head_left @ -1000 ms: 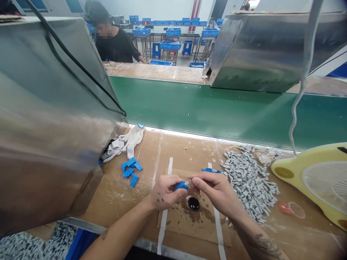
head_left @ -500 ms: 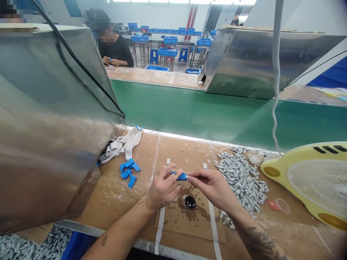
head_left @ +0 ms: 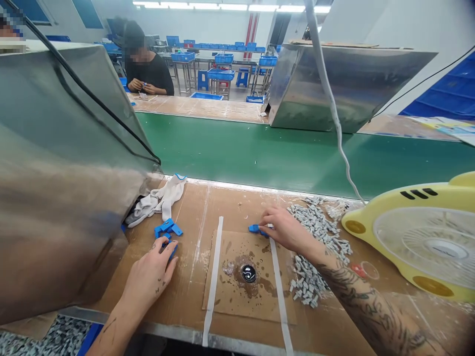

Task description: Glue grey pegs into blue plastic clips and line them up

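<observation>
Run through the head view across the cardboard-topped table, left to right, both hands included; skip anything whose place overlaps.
Left hand, left strip of white tape, small pot of dark liquid, right hand, yellow fan.

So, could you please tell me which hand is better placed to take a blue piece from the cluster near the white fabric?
Probably the left hand: it is right at those blue pieces, while the right hand is farther right, at other blue pieces near the grey pile.
</observation>
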Demonstrator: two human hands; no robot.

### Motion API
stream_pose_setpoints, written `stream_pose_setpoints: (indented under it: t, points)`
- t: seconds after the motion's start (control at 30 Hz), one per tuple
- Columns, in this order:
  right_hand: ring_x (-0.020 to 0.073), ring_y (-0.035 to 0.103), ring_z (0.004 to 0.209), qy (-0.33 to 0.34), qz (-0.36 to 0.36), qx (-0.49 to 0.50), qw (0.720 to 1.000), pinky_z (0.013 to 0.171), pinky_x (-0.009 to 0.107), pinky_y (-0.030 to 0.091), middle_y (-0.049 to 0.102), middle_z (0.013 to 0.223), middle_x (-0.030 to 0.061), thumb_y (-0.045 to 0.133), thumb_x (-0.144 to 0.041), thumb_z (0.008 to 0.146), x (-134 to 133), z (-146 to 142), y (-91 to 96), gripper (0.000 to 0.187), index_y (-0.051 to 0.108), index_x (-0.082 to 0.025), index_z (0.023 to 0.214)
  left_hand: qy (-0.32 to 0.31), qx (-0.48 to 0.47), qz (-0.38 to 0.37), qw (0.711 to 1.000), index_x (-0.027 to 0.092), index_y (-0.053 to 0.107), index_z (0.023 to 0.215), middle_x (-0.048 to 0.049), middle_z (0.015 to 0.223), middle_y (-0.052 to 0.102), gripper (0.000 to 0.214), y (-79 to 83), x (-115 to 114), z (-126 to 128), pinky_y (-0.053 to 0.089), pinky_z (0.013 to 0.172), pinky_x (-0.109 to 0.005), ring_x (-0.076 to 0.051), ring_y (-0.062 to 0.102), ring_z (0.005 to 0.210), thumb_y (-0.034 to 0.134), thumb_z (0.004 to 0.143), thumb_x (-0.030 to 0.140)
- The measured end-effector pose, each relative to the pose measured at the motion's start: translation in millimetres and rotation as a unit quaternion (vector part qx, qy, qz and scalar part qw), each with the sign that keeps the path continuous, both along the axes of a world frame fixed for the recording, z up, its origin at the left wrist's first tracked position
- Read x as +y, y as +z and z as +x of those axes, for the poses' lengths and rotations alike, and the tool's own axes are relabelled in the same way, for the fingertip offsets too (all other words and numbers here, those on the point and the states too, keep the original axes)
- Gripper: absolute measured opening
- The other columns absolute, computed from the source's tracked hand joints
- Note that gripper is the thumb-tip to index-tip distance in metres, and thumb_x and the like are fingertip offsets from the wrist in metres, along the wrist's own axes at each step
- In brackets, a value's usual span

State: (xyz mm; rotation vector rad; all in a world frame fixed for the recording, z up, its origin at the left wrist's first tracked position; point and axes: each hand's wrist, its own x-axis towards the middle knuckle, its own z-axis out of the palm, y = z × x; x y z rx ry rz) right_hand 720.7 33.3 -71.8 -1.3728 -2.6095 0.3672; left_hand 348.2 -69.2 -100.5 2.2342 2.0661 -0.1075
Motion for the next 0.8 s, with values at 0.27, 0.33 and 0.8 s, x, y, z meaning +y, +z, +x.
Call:
stream_pose_setpoints:
  t: [0.27,0.33,0.8]
  points:
    - [0.0244,0.056,0.092,0.018,0.004,-0.022,1.0,0.084,0.035,0.043,0.065,0.087,0.0057,0.073,-0.012,0.088,-1.0,-0.2,1.7,0.013,0.074,-0.017,0.076,-0.005,-0.024,-0.025,0.999,0.021,0.059,0.124,-0.0101,0.124,0.061,0.032,-19.9,4.5,1.1,0.052,0.071,-0.036,-0.027,0.069,0.094,0.036,0.101,0.025]
    - [0.0239,0.055,0.092,0.022,0.007,-0.027,0.999,0.084,0.035,0.042,0.065,0.085,0.0057,0.072,-0.009,0.087,-1.1,-0.8,1.6,0.015,0.072,-0.016,0.074,-0.007,-0.03,-0.023,0.999,0.022,0.059,0.121,-0.0093,0.122,0.062,0.031,-22.1,6.6,0.5,0.052,0.071,-0.035,-0.026,0.069,0.093,0.035,0.101,0.024]
    - [0.0239,0.056,0.087,0.017,0.02,-0.028,0.999,0.076,0.033,0.042,0.065,0.08,0.0067,0.072,-0.013,0.087,-4.6,0.0,6.1,0.015,0.071,-0.016,0.072,-0.024,-0.088,0.033,0.995,0.024,0.059,0.115,-0.0067,0.115,0.065,0.03,-34.6,8.7,-7.7,0.05,0.069,-0.031,-0.023,0.069,0.089,0.035,0.099,0.029]
